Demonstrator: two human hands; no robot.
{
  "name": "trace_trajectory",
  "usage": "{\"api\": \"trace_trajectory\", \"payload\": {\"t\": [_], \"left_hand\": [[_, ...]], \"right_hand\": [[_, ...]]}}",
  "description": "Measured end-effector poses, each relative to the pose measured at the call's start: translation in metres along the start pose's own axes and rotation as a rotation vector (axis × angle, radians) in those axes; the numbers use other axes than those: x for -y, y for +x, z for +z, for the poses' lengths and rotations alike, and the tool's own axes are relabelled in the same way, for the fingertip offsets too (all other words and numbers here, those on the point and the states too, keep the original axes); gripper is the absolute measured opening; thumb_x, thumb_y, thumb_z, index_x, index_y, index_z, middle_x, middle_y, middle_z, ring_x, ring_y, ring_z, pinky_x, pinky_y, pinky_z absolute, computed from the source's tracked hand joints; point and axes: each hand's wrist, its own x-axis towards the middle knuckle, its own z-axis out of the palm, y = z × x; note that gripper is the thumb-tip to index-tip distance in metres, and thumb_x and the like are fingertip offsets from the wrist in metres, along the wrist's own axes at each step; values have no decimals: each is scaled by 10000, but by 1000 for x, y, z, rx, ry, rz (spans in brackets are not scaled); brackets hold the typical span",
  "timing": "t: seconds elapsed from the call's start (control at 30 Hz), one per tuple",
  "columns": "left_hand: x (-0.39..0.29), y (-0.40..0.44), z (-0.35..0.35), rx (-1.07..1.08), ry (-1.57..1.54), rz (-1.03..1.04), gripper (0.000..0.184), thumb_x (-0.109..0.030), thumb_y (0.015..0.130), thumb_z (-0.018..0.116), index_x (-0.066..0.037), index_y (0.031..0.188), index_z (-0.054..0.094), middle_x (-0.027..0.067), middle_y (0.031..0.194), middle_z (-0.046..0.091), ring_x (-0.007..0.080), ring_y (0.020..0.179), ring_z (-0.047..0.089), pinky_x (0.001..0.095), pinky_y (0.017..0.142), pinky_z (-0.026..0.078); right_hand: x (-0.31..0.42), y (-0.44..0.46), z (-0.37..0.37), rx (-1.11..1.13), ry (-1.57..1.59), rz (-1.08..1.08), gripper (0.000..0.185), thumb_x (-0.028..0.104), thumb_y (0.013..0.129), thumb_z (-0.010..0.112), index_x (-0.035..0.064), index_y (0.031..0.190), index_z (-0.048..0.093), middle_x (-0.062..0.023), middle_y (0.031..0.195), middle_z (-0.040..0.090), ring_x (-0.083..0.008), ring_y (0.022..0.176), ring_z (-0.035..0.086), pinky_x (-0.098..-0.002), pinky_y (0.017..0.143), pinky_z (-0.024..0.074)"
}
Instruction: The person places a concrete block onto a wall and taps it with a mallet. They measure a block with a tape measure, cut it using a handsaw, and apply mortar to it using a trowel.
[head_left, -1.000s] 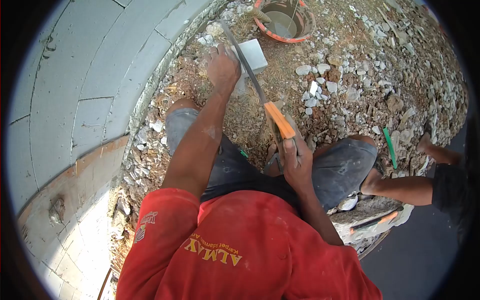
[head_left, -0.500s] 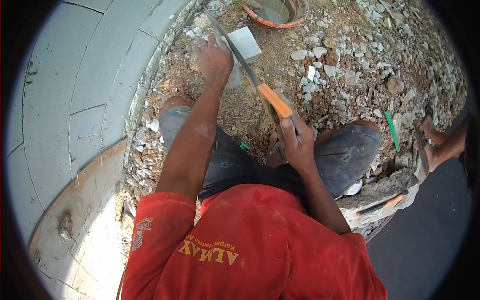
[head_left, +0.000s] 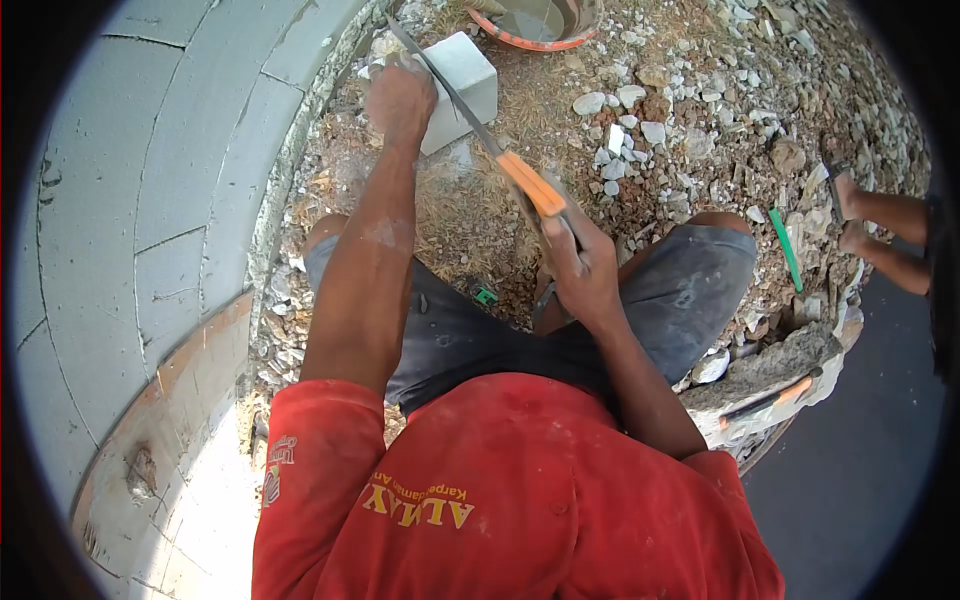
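My right hand is closed around the orange handle of a handsaw. The saw's dark blade slants away to the upper left, across the near-left side of a white block. My left hand grips the block's left end with curled fingers, close beside the blade. Part of that end is hidden under the hand and the blade. Pale dust coats the fingers, and the block rests on the dry ground between the wall and an orange-rimmed bucket.
The bucket holds greyish liquid. A grey block wall curves along the left. Rubble covers the ground at right, with a green strip. An orange-handled tool lies on a concrete lump. Another person's feet stand at far right.
The block appears tilted, showing more of its side face. My left hand and the saw have shifted slightly up and left in view. The other person's feet have moved up and apart.
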Motion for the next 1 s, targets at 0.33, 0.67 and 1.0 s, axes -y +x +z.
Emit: {"api": "trace_trajectory", "payload": {"t": [0.33,0.67,1.0], "left_hand": [[-10,12,-9,118,44,-101,421,-333,989,440,-58,1229,648,199,1207,653,417,1189,580,507,928,528],[-11,20,-9,82,0,-138,420,-318,979,466,-23,1209,656,224,1221,644,415,1169,599,498,940,527],[-12,33,-10,45,79,-106,442,-347,943,522,1,1158,689,218,1226,649,409,1150,626,485,927,541]], "right_hand": [[-13,-67,-32,26,-63,19,525,293,1039,526,-17,1459,464,-180,1062,700,-183,869,645,-307,812,513],[-5,36,16,18,-43,6,541,341,1029,546,-14,1434,490,-188,868,666,-186,707,588,-364,698,497],[-19,90,38,26,-94,-72,508,299,1034,543,-24,1423,500,-150,814,653,-174,745,611,-306,716,506]]}}
